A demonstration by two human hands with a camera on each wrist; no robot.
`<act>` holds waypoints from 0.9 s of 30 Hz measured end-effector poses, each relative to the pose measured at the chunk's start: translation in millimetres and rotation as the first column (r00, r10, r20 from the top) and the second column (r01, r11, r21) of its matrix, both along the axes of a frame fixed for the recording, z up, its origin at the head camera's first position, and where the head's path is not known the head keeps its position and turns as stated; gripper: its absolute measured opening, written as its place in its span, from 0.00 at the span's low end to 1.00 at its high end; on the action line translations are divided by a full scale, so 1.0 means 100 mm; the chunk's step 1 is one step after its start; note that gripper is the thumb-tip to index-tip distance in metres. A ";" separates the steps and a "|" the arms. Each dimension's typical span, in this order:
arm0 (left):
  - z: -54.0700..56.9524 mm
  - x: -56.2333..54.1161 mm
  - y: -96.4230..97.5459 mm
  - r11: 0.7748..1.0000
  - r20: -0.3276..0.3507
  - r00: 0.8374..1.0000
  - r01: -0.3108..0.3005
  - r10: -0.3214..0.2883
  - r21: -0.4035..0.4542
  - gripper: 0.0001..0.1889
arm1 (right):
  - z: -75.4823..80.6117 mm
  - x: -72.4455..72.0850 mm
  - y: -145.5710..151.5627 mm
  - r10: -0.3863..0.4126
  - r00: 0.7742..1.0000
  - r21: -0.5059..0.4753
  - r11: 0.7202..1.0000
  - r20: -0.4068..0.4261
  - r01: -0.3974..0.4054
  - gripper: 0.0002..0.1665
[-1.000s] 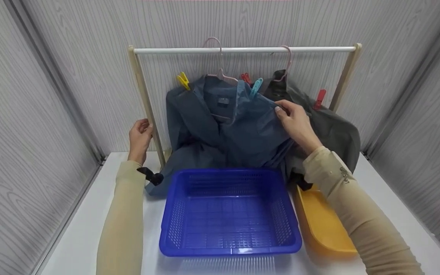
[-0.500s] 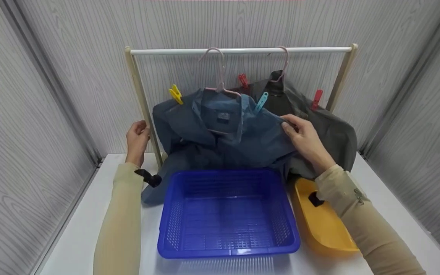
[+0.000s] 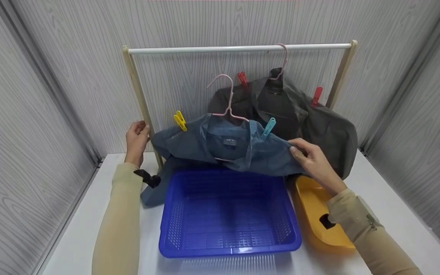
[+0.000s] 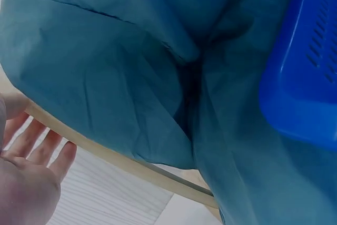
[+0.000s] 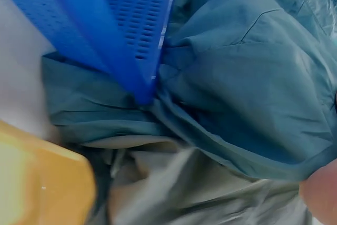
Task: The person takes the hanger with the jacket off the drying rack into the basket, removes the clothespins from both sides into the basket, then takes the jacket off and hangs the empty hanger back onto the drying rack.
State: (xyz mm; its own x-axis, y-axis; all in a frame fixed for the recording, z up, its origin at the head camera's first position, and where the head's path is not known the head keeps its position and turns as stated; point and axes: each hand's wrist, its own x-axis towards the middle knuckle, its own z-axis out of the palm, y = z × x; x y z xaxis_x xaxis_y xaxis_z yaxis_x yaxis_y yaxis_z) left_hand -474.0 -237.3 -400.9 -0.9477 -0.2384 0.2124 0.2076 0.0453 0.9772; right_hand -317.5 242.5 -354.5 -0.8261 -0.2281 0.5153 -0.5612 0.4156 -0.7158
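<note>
A blue jacket [image 3: 189, 141] droops on a pink hanger [image 3: 230, 100]; the hanger's hook is below the rack's bar and off it. A yellow clothespin [image 3: 180, 121] and a light-blue clothespin [image 3: 269, 127] are clipped along its shoulders. My right hand [image 3: 313, 160] pinches the jacket's shoulder between thumb and fingers, over the blue basket's far right corner. At the left, my left hand [image 3: 136, 142] holds the wooden post [image 3: 139, 89] of the clothes rack. The left wrist view shows its fingers [image 4: 62, 159] against that post, beside the jacket's sleeve.
On the white bar [image 3: 243, 48] a dark grey jacket [image 3: 330, 130] hangs from another pink hanger, with two red clothespins on it. The blue basket [image 3: 229, 252] stands in front of the rack. A yellow tray [image 3: 311, 214] lies right of it, under my right forearm.
The blue jacket's hanger has come off the bar and dropped forward and down, as my right hand moved down and slightly right with the shoulder. My left hand has stayed at the post.
</note>
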 end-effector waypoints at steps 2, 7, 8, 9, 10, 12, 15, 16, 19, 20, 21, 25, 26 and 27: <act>-0.01 0.00 0.01 1.000 0.002 1.000 -0.006 0.006 -0.007 0.22 | -0.07 0.00 0.02 0.025 1.000 -0.026 0.999 0.004 -0.025 0.11; 0.01 0.02 0.03 1.000 0.005 1.000 -0.018 0.018 -0.011 0.22 | -0.25 -0.02 0.09 0.080 0.997 -0.032 0.996 -0.014 -0.080 0.12; 0.02 0.02 0.03 1.000 0.008 1.000 -0.019 0.019 -0.014 0.22 | -0.31 -0.04 0.11 0.086 0.996 -0.030 0.996 -0.012 -0.087 0.12; 0.02 0.02 0.04 1.000 0.012 1.000 -0.020 0.020 -0.016 0.22 | -0.36 -0.06 0.13 0.092 0.996 -0.026 0.995 -0.007 -0.092 0.12; 0.02 0.03 0.04 1.000 0.014 1.000 -0.022 0.022 -0.021 0.22 | -0.42 -0.08 0.15 0.102 0.995 -0.024 0.994 0.006 -0.102 0.13; 0.02 0.04 0.04 0.999 0.023 0.999 -0.022 0.023 -0.030 0.23 | -0.53 -0.12 0.19 0.110 0.993 -0.034 0.994 0.040 -0.109 0.13; 0.01 0.07 0.05 0.999 0.036 0.999 -0.022 0.024 -0.049 0.24 | -0.66 -0.15 0.22 0.120 0.990 -0.042 0.992 0.075 -0.117 0.13; 0.00 0.09 0.06 0.998 0.037 0.999 -0.022 0.024 -0.058 0.24 | -0.69 -0.15 0.22 0.119 0.990 -0.039 0.992 0.075 -0.116 0.13; -0.04 0.14 0.08 0.995 0.042 0.998 -0.033 0.037 -0.094 0.23 | -0.79 -0.15 0.23 0.113 0.992 -0.029 0.993 0.060 -0.111 0.11; -0.05 0.16 0.09 0.993 0.039 0.998 -0.039 0.044 -0.109 0.23 | -0.83 -0.15 0.23 0.110 0.992 -0.025 0.994 0.060 -0.109 0.11; -0.07 0.19 0.09 0.991 0.030 0.998 -0.047 0.051 -0.127 0.23 | -0.86 -0.15 0.24 0.112 0.992 -0.026 0.994 0.064 -0.111 0.11; -0.14 0.34 0.11 0.981 -0.023 0.997 -0.083 0.080 -0.177 0.22 | -0.94 -0.16 0.24 0.133 0.987 -0.030 0.991 0.089 -0.131 0.11; -0.15 0.39 0.13 0.980 -0.037 0.996 -0.091 0.086 -0.179 0.22 | -0.95 -0.16 0.24 0.137 0.986 -0.034 0.990 0.099 -0.134 0.11; -0.17 0.44 0.16 0.978 -0.049 0.995 -0.095 0.087 -0.185 0.21 | -0.95 -0.17 0.24 0.139 0.985 -0.037 0.990 0.107 -0.136 0.11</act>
